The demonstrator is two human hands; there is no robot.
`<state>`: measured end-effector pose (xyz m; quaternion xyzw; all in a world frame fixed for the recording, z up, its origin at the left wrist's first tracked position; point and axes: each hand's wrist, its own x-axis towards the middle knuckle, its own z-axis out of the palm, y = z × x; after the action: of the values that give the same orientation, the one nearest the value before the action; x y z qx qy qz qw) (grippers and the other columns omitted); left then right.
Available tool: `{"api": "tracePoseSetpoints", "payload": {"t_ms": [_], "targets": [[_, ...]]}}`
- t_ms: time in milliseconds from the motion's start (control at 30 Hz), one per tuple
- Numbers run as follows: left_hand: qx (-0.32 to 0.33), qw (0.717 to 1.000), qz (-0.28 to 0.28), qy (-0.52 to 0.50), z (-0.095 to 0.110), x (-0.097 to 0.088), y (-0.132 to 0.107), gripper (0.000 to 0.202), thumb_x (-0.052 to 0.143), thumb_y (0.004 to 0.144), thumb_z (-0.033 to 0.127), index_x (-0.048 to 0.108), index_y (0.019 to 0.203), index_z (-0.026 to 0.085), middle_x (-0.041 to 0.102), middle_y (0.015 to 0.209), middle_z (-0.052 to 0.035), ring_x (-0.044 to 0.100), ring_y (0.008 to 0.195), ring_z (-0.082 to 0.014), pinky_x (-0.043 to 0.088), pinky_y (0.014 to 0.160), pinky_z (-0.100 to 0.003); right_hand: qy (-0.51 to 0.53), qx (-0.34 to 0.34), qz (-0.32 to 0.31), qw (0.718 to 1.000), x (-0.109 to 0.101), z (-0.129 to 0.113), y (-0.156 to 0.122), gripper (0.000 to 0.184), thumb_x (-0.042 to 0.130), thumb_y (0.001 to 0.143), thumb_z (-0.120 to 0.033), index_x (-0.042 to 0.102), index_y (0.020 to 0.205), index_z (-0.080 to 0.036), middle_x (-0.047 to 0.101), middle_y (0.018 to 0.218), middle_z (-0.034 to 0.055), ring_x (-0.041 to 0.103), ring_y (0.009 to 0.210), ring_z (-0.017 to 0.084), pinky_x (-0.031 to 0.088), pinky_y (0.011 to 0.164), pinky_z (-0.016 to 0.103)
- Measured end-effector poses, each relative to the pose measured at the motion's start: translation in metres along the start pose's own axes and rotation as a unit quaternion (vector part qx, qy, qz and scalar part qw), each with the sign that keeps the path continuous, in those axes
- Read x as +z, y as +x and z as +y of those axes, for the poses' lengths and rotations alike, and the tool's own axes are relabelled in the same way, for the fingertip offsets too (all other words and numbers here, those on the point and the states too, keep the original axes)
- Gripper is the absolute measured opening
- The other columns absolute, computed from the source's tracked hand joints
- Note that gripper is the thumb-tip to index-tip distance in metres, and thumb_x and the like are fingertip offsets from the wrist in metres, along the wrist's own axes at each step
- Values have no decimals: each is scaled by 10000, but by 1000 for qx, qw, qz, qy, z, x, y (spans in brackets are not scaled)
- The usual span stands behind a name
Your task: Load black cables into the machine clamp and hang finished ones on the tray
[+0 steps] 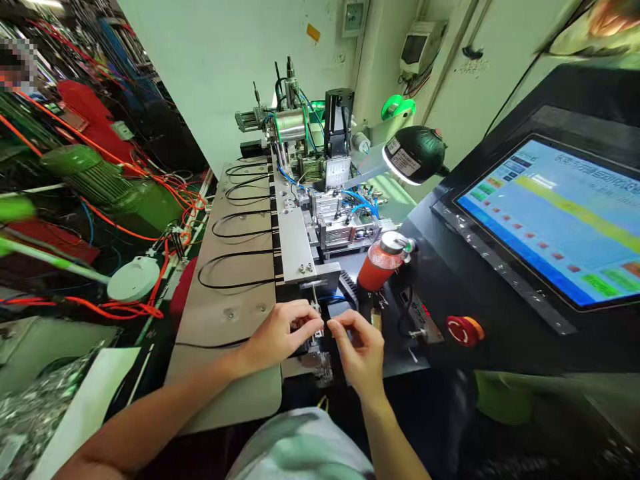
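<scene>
My left hand (280, 331) and my right hand (357, 351) meet above a small metal fixture (317, 357) at the near end of a bench machine. Their fingertips pinch a small thin part (323, 327), too small to identify. A thin black cable (215, 345) runs under my left hand towards the fixture. Several looped black cables (237, 270) lie on a beige plate (225, 313) to the left. My fingers hide most of the fixture's top.
Pneumatic cylinders and blue tubing (320, 200) fill the machine beyond my hands. To the right stand an orange bottle (383, 261), a red emergency stop (465, 330) and a touchscreen (550, 223). A lamp (415, 155) hangs above. Red wiring and a green motor (83, 175) lie left.
</scene>
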<state>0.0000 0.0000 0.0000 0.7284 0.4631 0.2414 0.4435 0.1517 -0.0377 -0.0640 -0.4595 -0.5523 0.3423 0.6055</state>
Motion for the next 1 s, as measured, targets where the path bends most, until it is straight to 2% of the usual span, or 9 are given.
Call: {"api": "tracePoseSetpoints", "payload": {"t_ms": [67, 167, 267, 367, 433, 533, 800, 900, 1000], "targets": [[-6, 1000, 5, -19, -3, 3, -1, 239, 541, 879, 291, 612, 711, 137, 525, 661, 23, 464, 594, -84, 355, 547, -193, -15, -19, 49, 999, 10, 4, -6, 193, 566, 913, -198, 554, 721, -185, 523, 636, -34, 455, 560, 99, 349, 528, 211], [-5, 1000, 11, -16, -6, 5, -2, 248, 533, 889, 307, 615, 725, 140, 528, 666, 23, 471, 584, -85, 362, 549, -198, -31, -30, 75, 996, 19, 7, -10, 213, 549, 917, -192, 529, 705, -185, 498, 615, -42, 433, 529, 93, 324, 503, 211], [7, 999, 11, 32, -10, 3, 0, 257, 513, 903, 301, 622, 729, 146, 555, 682, 14, 504, 617, -98, 372, 582, -208, -36, -12, 32, 999, 13, 9, -5, 223, 536, 925, -213, 553, 705, -183, 511, 603, -40, 443, 521, 95, 328, 501, 212], [19, 992, 26, 121, -15, -1, 3, 272, 471, 919, 263, 631, 730, 150, 597, 730, -9, 546, 687, -123, 386, 653, -230, -40, 20, -36, 998, -3, 14, 4, 203, 528, 931, -252, 618, 764, -180, 595, 678, -10, 532, 613, 122, 394, 571, 220], [7, 985, 34, 169, -20, -4, 6, 279, 456, 921, 240, 632, 724, 153, 620, 742, -18, 564, 713, -137, 386, 684, -243, -45, 39, -43, 997, -13, 19, 9, 201, 522, 933, -276, 641, 802, -180, 630, 734, 8, 575, 678, 142, 423, 613, 230], [-25, 980, 21, 197, -25, -4, 10, 287, 447, 924, 230, 632, 715, 162, 650, 740, -18, 584, 727, -147, 387, 695, -248, -60, 61, -18, 996, -21, 27, 12, 228, 527, 923, -306, 641, 773, -178, 631, 714, 13, 586, 671, 152, 426, 603, 236], [-58, 972, 24, 225, -27, -2, 12, 290, 449, 916, 234, 634, 703, 167, 665, 720, -12, 588, 690, -143, 367, 665, -242, -66, 81, -19, 994, -18, 33, 10, 260, 522, 918, -332, 637, 748, -174, 626, 694, 15, 583, 660, 156, 423, 607, 240], [-76, 967, 29, 243, -25, 0, 14, 286, 459, 903, 233, 631, 685, 167, 641, 671, -6, 559, 638, -134, 338, 618, -237, -58, 77, -50, 994, -18, 34, 11, 279, 487, 940, -342, 615, 755, -177, 582, 681, 2, 547, 642, 142, 397, 594, 236], [-79, 963, 33, 257, -22, 2, 16, 293, 461, 896, 229, 616, 656, 165, 603, 624, 2, 522, 599, -125, 315, 595, -235, -50, 67, -87, 993, -13, 36, 16, 295, 435, 962, -344, 533, 732, -188, 474, 632, -32, 452, 579, 117, 343, 558, 232]]}}
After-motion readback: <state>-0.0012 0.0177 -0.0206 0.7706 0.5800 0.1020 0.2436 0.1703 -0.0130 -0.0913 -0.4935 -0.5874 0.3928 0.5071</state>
